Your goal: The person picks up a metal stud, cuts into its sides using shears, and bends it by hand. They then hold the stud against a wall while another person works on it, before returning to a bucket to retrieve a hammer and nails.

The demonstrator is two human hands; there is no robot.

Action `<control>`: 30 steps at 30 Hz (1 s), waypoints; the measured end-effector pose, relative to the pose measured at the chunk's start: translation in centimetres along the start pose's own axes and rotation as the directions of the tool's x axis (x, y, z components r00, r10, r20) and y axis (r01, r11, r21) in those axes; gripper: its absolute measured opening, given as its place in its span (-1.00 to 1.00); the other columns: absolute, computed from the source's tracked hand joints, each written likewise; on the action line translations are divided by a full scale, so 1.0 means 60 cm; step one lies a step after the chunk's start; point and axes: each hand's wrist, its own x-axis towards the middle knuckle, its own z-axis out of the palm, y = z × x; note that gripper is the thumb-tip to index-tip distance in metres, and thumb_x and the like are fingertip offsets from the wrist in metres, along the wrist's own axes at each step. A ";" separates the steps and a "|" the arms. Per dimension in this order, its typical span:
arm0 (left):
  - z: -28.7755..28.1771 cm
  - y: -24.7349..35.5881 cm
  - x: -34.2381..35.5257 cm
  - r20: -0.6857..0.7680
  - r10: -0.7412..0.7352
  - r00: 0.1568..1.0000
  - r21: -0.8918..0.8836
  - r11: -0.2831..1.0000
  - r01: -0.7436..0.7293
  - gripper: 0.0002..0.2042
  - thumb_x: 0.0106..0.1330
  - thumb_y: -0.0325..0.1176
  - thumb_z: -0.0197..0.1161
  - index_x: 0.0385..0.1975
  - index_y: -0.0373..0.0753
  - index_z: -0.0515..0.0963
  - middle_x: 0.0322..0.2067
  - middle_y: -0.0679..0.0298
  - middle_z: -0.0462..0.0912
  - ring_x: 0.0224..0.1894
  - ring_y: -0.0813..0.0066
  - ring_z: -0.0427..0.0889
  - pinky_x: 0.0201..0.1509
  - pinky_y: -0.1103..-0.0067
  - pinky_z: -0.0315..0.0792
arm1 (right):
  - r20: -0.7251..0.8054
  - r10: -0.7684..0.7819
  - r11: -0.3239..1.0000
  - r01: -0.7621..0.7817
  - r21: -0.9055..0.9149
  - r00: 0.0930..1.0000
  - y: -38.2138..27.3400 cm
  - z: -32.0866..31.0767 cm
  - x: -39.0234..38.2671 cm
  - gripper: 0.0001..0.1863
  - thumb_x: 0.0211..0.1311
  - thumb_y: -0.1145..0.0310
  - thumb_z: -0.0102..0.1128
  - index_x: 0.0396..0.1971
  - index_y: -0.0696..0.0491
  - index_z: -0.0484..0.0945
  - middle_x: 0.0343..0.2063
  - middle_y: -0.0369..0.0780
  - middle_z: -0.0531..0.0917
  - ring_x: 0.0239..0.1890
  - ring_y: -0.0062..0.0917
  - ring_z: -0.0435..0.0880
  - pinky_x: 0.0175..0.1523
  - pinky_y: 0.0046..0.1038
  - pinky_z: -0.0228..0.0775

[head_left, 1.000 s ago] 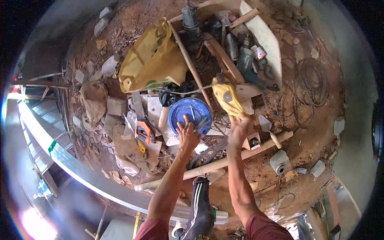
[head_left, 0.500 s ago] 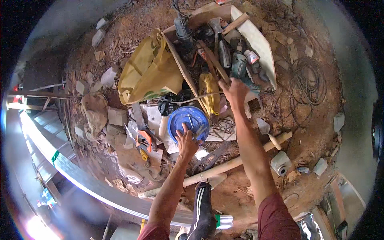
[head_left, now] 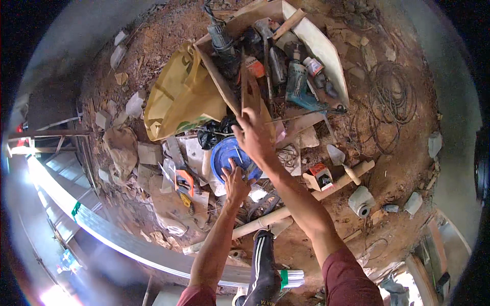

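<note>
My left hand (head_left: 236,186) rests on the round blue lid (head_left: 219,159) with fingers apart. My right hand (head_left: 255,137) reaches over the lid's upper part, fingers spread at the lower end of a wooden piece (head_left: 250,89) in the open wooden box (head_left: 321,43). That box also holds a teal drill (head_left: 296,84), another power tool (head_left: 222,41), metal tools and bottles. A yellow sack (head_left: 173,102) and black plastic (head_left: 208,137) lie left of the box. An orange-handled saw (head_left: 184,181) is left of the lid.
Coiled cable (head_left: 390,112), a trowel (head_left: 336,154), a small box (head_left: 317,178) and a long pole (head_left: 240,229) lie on dirt to the right and below. Stone blocks (head_left: 149,152) are at left. Long metal strips (head_left: 122,237) cross the lower left, near my leg (head_left: 263,270).
My right hand first moved from the yellow pouch up into the box, then came leftward over the wooden piece and lid. It has let go of the pouch. My left hand stays on the lid.
</note>
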 end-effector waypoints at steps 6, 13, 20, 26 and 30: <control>-0.011 -0.006 -0.003 -0.016 0.026 1.000 0.035 0.999 -0.025 -0.33 -0.06 -0.17 0.58 0.01 -0.40 0.44 0.44 -0.18 -0.01 0.30 -0.47 0.14 0.29 -0.22 0.11 | -0.204 0.189 0.978 -0.165 0.129 0.961 0.092 -0.029 0.066 -0.83 0.28 0.45 0.22 -0.15 0.07 0.64 -0.29 -0.16 0.74 -0.35 -0.49 0.71 -0.24 -0.45 0.62; -0.005 -0.014 -0.001 -0.008 0.043 0.999 0.042 0.998 -0.042 -0.26 -0.01 -0.07 0.54 0.14 -0.30 0.39 0.47 -0.14 -0.10 0.32 -0.66 0.06 0.34 -0.21 0.09 | 0.009 0.212 0.797 -0.167 -0.581 0.977 0.244 -0.111 0.097 -0.25 -0.15 0.32 0.56 0.15 -0.12 0.45 0.22 -0.06 0.35 0.29 -0.03 0.27 0.28 0.10 0.09; -0.002 -0.011 -0.003 -0.023 0.056 0.998 0.022 0.998 -0.055 -0.33 -0.04 -0.10 0.55 0.02 -0.31 0.43 0.44 -0.21 -0.01 0.26 -0.68 0.13 0.26 -0.24 0.14 | 0.053 0.023 0.845 0.009 -0.535 0.998 0.245 -0.067 0.068 -0.57 -0.02 0.49 0.30 -0.05 0.00 0.53 -0.06 -0.06 0.53 0.08 -0.10 0.50 0.07 -0.06 0.36; 0.005 -0.023 -0.004 -0.016 0.052 0.999 0.030 0.998 -0.052 -0.39 -0.02 -0.10 0.55 0.00 -0.23 0.48 0.45 -0.22 -0.04 0.30 -0.69 0.06 0.26 -0.29 0.12 | 0.226 0.039 0.906 0.061 -0.420 0.973 0.280 0.000 0.078 -0.89 0.18 0.45 0.05 -0.40 0.15 0.54 -0.41 -0.02 0.62 -0.31 -0.08 0.66 -0.20 -0.02 0.49; 0.008 0.008 0.001 0.024 0.030 0.999 -0.041 0.999 -0.029 -0.38 -0.02 -0.11 0.55 -0.01 -0.26 0.46 0.46 -0.19 -0.10 0.32 -0.70 0.00 0.30 -0.31 0.04 | -0.023 -0.220 0.861 0.183 -0.475 0.975 0.335 0.015 0.072 -0.83 0.24 0.38 0.02 -0.46 0.13 0.52 -0.47 -0.02 0.60 -0.36 -0.08 0.64 -0.27 0.01 0.44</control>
